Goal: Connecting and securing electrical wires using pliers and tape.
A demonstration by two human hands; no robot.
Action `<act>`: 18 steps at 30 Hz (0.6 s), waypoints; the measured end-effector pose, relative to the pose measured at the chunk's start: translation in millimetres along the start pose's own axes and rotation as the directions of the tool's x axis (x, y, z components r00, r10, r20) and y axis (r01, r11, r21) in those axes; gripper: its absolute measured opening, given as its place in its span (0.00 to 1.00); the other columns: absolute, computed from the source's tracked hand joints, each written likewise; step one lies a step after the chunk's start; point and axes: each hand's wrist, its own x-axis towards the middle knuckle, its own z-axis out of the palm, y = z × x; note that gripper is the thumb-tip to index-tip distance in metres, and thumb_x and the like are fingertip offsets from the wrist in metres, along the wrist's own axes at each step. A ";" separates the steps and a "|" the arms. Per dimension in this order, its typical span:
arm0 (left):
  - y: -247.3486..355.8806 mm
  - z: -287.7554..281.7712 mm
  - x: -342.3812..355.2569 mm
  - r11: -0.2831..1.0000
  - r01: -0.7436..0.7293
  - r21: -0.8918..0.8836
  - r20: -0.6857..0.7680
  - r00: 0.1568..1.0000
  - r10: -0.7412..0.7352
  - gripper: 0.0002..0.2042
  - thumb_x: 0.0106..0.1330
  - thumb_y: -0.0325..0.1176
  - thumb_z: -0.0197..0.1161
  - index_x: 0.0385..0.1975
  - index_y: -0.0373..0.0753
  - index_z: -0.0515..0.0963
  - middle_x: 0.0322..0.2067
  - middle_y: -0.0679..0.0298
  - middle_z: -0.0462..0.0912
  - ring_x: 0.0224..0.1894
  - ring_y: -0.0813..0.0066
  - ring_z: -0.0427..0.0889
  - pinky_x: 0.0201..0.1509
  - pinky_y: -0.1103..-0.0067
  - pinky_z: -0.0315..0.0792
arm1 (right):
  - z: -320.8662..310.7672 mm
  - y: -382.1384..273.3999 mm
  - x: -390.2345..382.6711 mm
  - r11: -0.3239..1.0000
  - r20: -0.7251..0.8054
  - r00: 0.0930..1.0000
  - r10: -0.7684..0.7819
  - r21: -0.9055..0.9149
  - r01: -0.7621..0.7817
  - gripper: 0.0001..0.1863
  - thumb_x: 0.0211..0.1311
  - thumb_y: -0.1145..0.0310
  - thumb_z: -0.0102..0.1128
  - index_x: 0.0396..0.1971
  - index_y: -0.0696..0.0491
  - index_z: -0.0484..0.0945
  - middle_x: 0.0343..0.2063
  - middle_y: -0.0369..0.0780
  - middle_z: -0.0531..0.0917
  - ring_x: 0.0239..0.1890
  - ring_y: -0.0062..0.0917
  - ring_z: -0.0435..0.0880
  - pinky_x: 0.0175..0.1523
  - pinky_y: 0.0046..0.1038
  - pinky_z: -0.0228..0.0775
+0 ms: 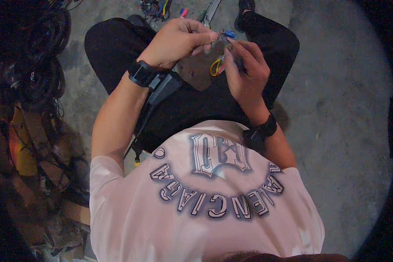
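Observation:
My left hand [179, 41] is closed, its thumb and forefinger pinching the end of a thin dark wire [222, 35] above my lap. Facing it, my right hand [248, 67] pinches the same small workpiece from the other side. A small blue connector-like piece [229, 33] sticks up just beyond the right fingertips; its exact kind is too small to tell. Below the two hands shows a yellow loop [215, 68] with a reddish part beside it, partly behind my right fingers. Black bands are on both wrists, the left one with a dark block [166, 85] attached.
On the floor ahead lie a bundle of coloured wires [154, 8], a red-and-white stick-like item [184, 13] and a long metal tool [210, 14]. Coils of black cable [41, 48] and cardboard [76, 213] are piled at the left. My bent legs frame the work area.

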 end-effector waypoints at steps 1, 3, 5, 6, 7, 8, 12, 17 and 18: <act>0.3 2.5 0.4 1.000 -0.018 0.001 -0.012 1.000 0.018 0.10 0.65 0.37 0.65 0.37 0.37 0.82 0.23 0.73 0.79 0.19 0.89 0.68 0.22 0.88 0.63 | -0.8 2.4 0.7 1.000 0.005 1.000 0.007 -0.007 -0.007 0.21 0.42 0.80 0.68 0.42 0.55 0.82 0.35 0.44 0.82 0.36 0.35 0.84 0.42 0.30 0.77; 2.1 6.0 2.8 1.000 0.002 -0.020 0.005 1.000 -0.001 0.10 0.65 0.38 0.66 0.37 0.37 0.82 0.23 0.73 0.78 0.19 0.90 0.68 0.22 0.88 0.61 | -3.4 5.3 2.3 1.000 0.005 1.000 0.013 -0.011 -0.013 0.19 0.44 0.80 0.68 0.41 0.55 0.83 0.35 0.44 0.83 0.36 0.35 0.85 0.42 0.30 0.77; 3.5 8.4 4.8 0.999 0.021 -0.042 0.023 1.000 -0.020 0.10 0.65 0.38 0.67 0.36 0.37 0.82 0.23 0.73 0.78 0.19 0.90 0.68 0.21 0.88 0.60 | -6.1 6.6 4.6 0.999 0.008 0.999 0.039 -0.015 -0.039 0.17 0.45 0.79 0.68 0.40 0.56 0.83 0.35 0.44 0.83 0.36 0.34 0.85 0.42 0.30 0.77; 4.2 8.9 5.8 1.000 0.027 -0.004 0.030 0.999 -0.027 0.10 0.64 0.38 0.67 0.35 0.37 0.82 0.23 0.73 0.78 0.19 0.90 0.68 0.20 0.88 0.58 | -7.9 7.1 5.9 0.996 0.003 0.996 0.094 0.000 -0.094 0.14 0.47 0.78 0.68 0.38 0.56 0.84 0.34 0.44 0.83 0.35 0.33 0.85 0.42 0.29 0.77; 4.6 9.4 6.4 0.999 0.019 0.033 0.036 0.999 -0.020 0.10 0.64 0.39 0.67 0.34 0.38 0.82 0.23 0.73 0.79 0.19 0.90 0.67 0.19 0.88 0.57 | -9.3 7.0 6.8 0.989 -0.001 0.989 0.149 0.015 -0.149 0.12 0.49 0.78 0.68 0.37 0.57 0.84 0.34 0.44 0.84 0.35 0.31 0.85 0.42 0.27 0.77; 4.6 10.1 6.9 0.999 0.033 0.033 0.037 0.999 -0.034 0.10 0.64 0.39 0.67 0.34 0.38 0.82 0.23 0.73 0.79 0.19 0.90 0.67 0.19 0.88 0.57 | -11.9 6.7 7.2 0.989 -0.001 0.989 0.149 0.014 -0.149 0.12 0.49 0.78 0.68 0.37 0.57 0.84 0.34 0.44 0.84 0.35 0.31 0.85 0.42 0.27 0.77; 3.3 13.9 7.7 1.000 -0.005 0.021 0.100 0.995 0.003 0.10 0.64 0.39 0.67 0.33 0.38 0.81 0.23 0.72 0.79 0.18 0.89 0.68 0.19 0.88 0.57 | -18.6 5.0 8.0 0.950 0.048 0.963 0.264 0.160 -0.268 0.07 0.54 0.76 0.67 0.35 0.57 0.85 0.33 0.42 0.84 0.34 0.26 0.85 0.41 0.23 0.75; 1.6 20.9 8.5 1.000 -0.002 -0.016 0.090 0.996 0.003 0.10 0.64 0.39 0.67 0.34 0.38 0.82 0.22 0.72 0.79 0.19 0.89 0.68 0.20 0.89 0.58 | -22.6 5.3 7.4 0.922 0.056 0.951 0.305 0.232 -0.309 0.07 0.56 0.75 0.66 0.35 0.57 0.85 0.32 0.40 0.84 0.34 0.23 0.84 0.40 0.21 0.74; 1.9 21.5 8.7 0.999 -0.006 -0.033 0.094 0.995 0.009 0.10 0.64 0.39 0.67 0.34 0.38 0.82 0.23 0.72 0.79 0.19 0.89 0.68 0.20 0.89 0.59 | -23.3 5.9 7.6 0.924 0.062 0.951 0.302 0.226 -0.309 0.07 0.56 0.75 0.66 0.35 0.57 0.85 0.32 0.40 0.84 0.34 0.22 0.84 0.40 0.21 0.74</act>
